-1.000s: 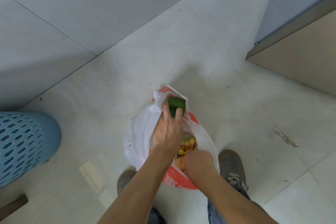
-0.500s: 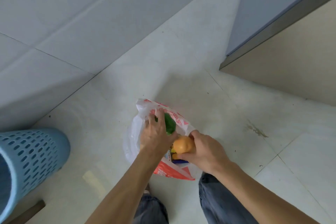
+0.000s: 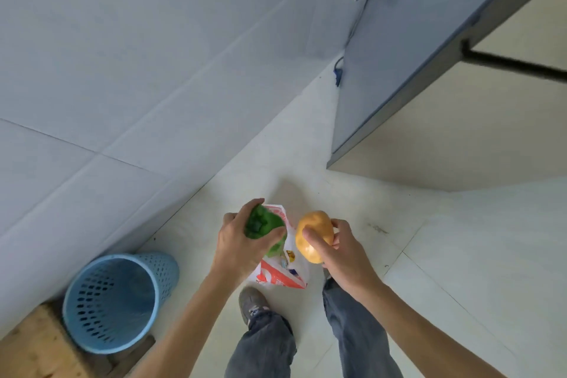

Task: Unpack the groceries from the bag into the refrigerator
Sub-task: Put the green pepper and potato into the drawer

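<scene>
My left hand (image 3: pixel 242 242) grips a green bell pepper (image 3: pixel 264 225), lifted above the bag. My right hand (image 3: pixel 340 250) holds a yellow-brown potato (image 3: pixel 313 235) beside it, also clear of the bag. The white and red plastic grocery bag (image 3: pixel 283 275) sits on the pale tiled floor between my feet, partly hidden under both hands, with some packaged items showing inside. The refrigerator (image 3: pixel 408 49), grey-blue on its side with a beige front, stands at the upper right, its door shut.
A blue perforated plastic basket (image 3: pixel 113 301) stands on the floor at the lower left, next to a wooden board (image 3: pixel 33 347). A grey tiled wall (image 3: pixel 138 70) runs along the left. A blue plug and cable (image 3: pixel 338 72) hang behind the refrigerator.
Both hands rose out of the bag, the left with the green pepper, the right with the potato. The view tilted up, revealing more of the refrigerator and basket.
</scene>
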{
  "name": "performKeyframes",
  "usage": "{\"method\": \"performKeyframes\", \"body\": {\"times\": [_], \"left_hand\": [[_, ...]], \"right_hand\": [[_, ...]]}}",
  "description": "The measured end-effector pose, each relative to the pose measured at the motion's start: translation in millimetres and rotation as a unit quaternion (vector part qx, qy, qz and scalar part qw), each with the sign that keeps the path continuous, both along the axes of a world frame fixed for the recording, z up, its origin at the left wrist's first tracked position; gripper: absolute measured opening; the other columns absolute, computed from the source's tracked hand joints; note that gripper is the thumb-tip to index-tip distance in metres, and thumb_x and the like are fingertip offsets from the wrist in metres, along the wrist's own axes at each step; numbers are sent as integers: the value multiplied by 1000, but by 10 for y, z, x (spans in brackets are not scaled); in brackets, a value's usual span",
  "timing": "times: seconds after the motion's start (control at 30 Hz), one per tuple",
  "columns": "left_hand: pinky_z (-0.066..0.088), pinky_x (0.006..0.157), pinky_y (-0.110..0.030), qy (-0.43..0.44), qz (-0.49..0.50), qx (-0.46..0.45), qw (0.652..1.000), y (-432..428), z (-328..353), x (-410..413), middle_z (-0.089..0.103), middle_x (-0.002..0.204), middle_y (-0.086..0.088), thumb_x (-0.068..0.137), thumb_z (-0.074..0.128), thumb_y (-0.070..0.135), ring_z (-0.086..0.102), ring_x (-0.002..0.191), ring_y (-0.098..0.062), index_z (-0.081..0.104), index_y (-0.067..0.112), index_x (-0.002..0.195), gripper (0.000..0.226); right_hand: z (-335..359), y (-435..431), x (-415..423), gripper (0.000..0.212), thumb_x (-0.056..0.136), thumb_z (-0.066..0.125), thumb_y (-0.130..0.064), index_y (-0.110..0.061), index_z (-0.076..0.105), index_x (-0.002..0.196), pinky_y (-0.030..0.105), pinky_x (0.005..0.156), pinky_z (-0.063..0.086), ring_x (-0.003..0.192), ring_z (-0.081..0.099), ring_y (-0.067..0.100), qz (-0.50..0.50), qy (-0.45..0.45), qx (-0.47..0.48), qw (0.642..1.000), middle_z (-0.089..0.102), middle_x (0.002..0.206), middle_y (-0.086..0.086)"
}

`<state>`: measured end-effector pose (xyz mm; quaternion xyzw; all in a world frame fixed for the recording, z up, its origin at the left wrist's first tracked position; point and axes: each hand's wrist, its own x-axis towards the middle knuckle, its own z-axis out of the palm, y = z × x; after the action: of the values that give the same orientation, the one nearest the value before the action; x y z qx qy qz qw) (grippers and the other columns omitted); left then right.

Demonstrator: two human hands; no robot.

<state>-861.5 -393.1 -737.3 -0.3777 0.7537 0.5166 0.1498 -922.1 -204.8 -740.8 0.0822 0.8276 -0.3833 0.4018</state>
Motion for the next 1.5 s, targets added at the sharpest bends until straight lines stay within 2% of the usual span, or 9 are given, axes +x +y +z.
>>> {"method": "performKeyframes", "body": {"times": [0.1,0.33,0.43,0.6,0.8,1.1,1.3,1.4,1.5], "left_hand": [[50,79,-26,57,37,25,997,-80,717,-63,54,112,10,68,86,34,59,101,-15,45,42,128,73],[52,69,-20,168,72,113,977,16,2128,-262,67,109,8,79,79,35,65,100,-15,63,38,110,36],[53,70,-21,203,22,110,973,227,2694,-318,66,111,7,73,80,45,63,101,-14,63,42,111,41],[57,69,-24,255,-41,91,962,770,3577,-448,63,109,7,55,74,56,66,93,-14,51,44,121,71],[53,58,-20,335,-73,85,935,1743,4484,-634,62,101,4,85,74,21,65,86,-15,51,35,122,45],[50,57,-11,421,-52,79,902,3011,5478,-1033,59,108,3,90,66,29,61,94,-11,51,27,120,34],[49,66,-12,456,-36,73,886,3241,5983,-1412,61,111,8,90,59,46,59,96,1,52,27,122,38],[50,80,-23,449,-37,86,888,3205,6157,-1673,62,114,7,93,57,49,59,103,-3,54,27,122,37],[56,72,-24,455,-59,122,880,3109,6307,-1966,63,118,-5,90,55,35,63,104,-15,56,20,123,36]], "right_hand": [[794,-85,-84,58,73,72,-61,-33,46,116,40,79,62,94,64,11,-52,29,-47,997,60,106,-12],[2313,12,-162,59,72,76,-52,-22,49,115,35,75,59,93,61,10,-145,93,-85,981,59,105,-9],[2872,268,-169,49,80,78,-35,-21,47,115,22,67,49,91,61,9,-178,143,-117,967,59,105,-6],[3667,902,-285,35,89,66,-37,-20,50,115,32,65,58,90,62,17,-190,193,-178,946,60,106,-1],[4421,1943,-448,32,94,51,-50,-31,47,120,25,62,57,85,62,16,-153,259,-226,926,58,106,-5],[5292,3043,-760,54,81,49,-49,-39,32,132,28,73,56,101,59,17,-98,298,-299,901,51,118,-10],[5829,3289,-1162,46,88,51,-45,-35,38,131,23,71,51,93,62,13,-62,352,-303,883,56,117,-7],[6045,3334,-1420,34,96,54,-41,-35,42,127,18,67,53,87,65,14,-67,376,-299,874,59,112,-8],[6216,3333,-1723,41,94,58,-43,-37,40,129,29,77,59,93,66,12,-50,421,-275,863,58,113,-11]]}}
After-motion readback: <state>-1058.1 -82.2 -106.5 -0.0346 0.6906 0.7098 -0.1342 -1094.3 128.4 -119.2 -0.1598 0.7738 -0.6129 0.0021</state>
